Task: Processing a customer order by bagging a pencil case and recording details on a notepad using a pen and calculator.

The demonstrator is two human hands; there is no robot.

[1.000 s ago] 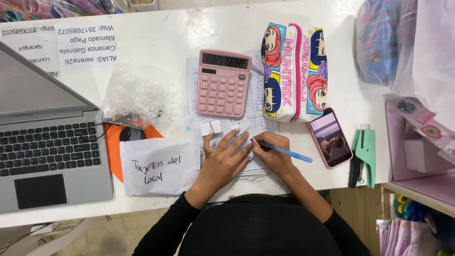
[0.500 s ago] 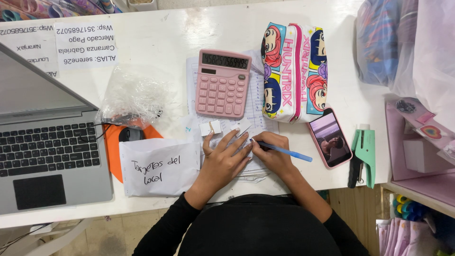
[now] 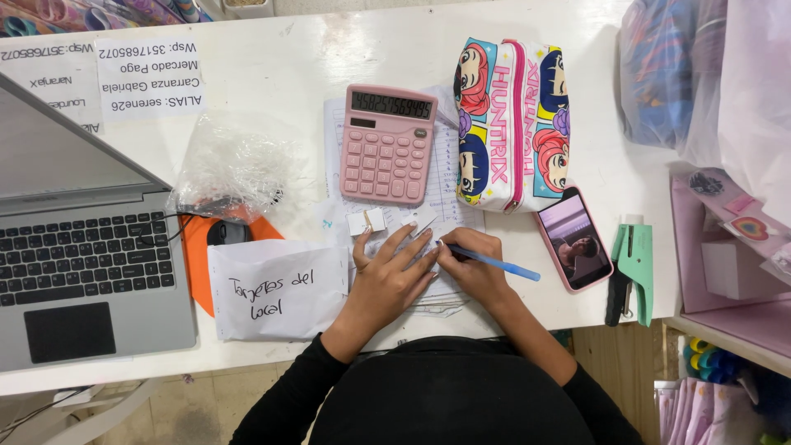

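Note:
My right hand [image 3: 473,268] grips a blue pen [image 3: 504,265], its tip down on a sheet of paper [image 3: 449,206] near the table's front edge. My left hand [image 3: 389,278] lies flat beside it, fingers spread, pressing the same paper. A small white card [image 3: 367,221] sits just past my left fingertips. Beyond it rests a pink calculator [image 3: 388,142] on the paper.
A cartoon-printed pencil case [image 3: 512,122] lies right of the calculator, a phone [image 3: 574,239] and a green stapler [image 3: 634,268] further right. A white envelope [image 3: 278,290], an orange mouse pad with a mouse [image 3: 227,232], a crumpled plastic bag [image 3: 232,169] and a laptop [image 3: 78,247] lie left.

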